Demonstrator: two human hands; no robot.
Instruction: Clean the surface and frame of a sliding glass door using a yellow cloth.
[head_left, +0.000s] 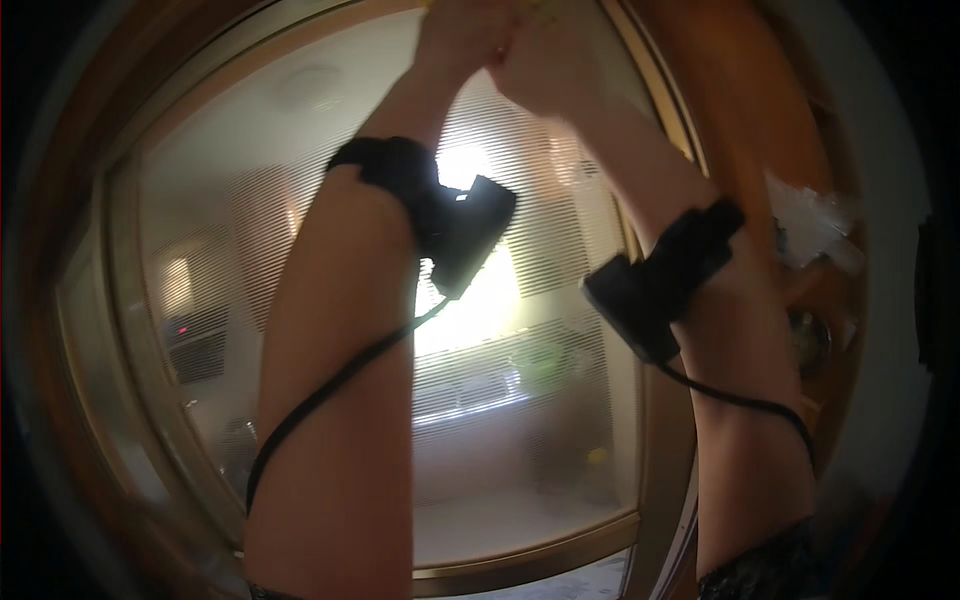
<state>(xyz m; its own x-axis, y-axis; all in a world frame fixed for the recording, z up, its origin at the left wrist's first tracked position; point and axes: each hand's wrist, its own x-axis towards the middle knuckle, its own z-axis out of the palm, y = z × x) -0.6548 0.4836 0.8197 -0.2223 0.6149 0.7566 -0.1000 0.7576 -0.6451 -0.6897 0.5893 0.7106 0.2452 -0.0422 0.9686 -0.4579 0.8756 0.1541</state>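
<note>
Both my arms reach up to the top of the picture, in front of a ribbed, translucent glass door panel (517, 480) in a metal frame (525, 551). My left hand (469, 37) meets my right hand (544, 71) at the upper edge. The fingers are blurred and partly cut off, so what they hold cannot be made out. A small patch of yellow shows near them. Each forearm wears a black strap with a box-shaped device, one on the left arm (457, 232) and one on the right (660, 285). A black cable runs down from each.
Brown wood (757, 97) borders the door on the right. Beside it lie a crumpled clear plastic bag (810, 221) and a round, shiny object (810, 341). Through the glass show a bright light (472, 300), a blurred green thing (540, 364) and a small red light (182, 330).
</note>
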